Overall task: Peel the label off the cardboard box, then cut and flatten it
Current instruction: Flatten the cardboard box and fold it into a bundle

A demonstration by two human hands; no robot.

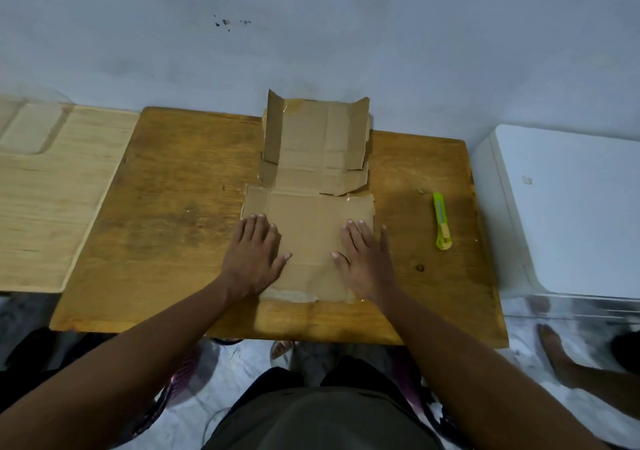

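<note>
The left hand (pixel 251 255) and the right hand (pixel 363 259) lie palm down, fingers (pixel 258 222) spread and flat, pinching nothing. Under them is the cardboard box (pixel 311 234), already cut open, near the counter (pixel 173 224) middle. No label is visible, so I judge that peeling and cutting are done. Toward 12 o'clock its far flaps stand up and need pressing. The green cutter (pixel 441 221) lies at 3 o'clock, apart.

I see the box (pixel 311 227) cut open, brown, near panel flat on the table (pixel 166 207), far panel propped up (side flaps raised)
</note>
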